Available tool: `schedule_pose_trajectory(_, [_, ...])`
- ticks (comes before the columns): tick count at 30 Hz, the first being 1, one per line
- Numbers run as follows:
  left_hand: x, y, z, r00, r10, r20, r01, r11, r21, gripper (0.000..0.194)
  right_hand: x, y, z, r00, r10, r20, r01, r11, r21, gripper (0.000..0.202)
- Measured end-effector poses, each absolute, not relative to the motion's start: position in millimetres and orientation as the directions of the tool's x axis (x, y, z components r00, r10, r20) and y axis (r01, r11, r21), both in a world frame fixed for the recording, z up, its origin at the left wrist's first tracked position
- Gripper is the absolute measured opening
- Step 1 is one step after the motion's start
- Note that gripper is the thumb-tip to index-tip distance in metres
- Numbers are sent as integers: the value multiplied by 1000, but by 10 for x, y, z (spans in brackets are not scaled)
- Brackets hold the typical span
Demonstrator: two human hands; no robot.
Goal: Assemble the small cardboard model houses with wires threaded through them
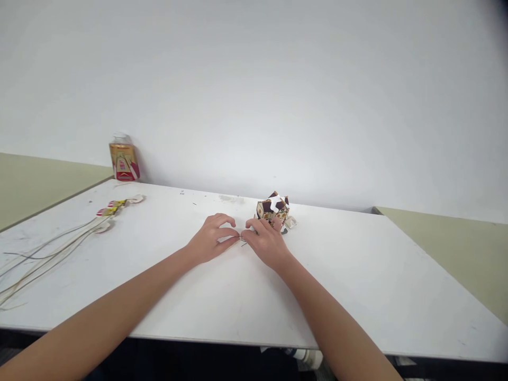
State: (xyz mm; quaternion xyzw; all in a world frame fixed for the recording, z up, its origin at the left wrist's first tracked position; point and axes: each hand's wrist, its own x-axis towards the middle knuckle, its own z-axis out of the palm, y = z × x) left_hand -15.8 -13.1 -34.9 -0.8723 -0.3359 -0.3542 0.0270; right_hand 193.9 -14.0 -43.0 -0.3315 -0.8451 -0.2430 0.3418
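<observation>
Near the middle of the white table, my left hand and my right hand meet at the fingertips. Both hands are closed, thumb against fingers, around something too small to make out. A short dark thin piece shows just below the touching fingertips. Right behind my right hand stands a little model house with a dark brown and white roof and patterned cream walls; my fingers hide its lower front. A small pale scrap lies at its right side.
At the table's back left corner stands a bottle with a red and gold label. Several long thin strands spread over the left side, ending by yellow and red-striped pieces. A white wall rises behind the table.
</observation>
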Motion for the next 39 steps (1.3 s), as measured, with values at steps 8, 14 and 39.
schedule_pose_trajectory(8, [-162,-150,-328,523,561,642,605,-775,185,16,1918,-154,-420,-551,377,744,730,651,210,16])
schedule_pose_trajectory(14, [-160,-151,-316,519,550,654,597,-781,183,15,1916,-152,-417,-546,355,759,725,654,215,16])
schedule_pose_trajectory(39, [-164,-116,-324,518,528,674,589,-791,167,12,1936,-189,-353,-592,413,692,709,675,203,15])
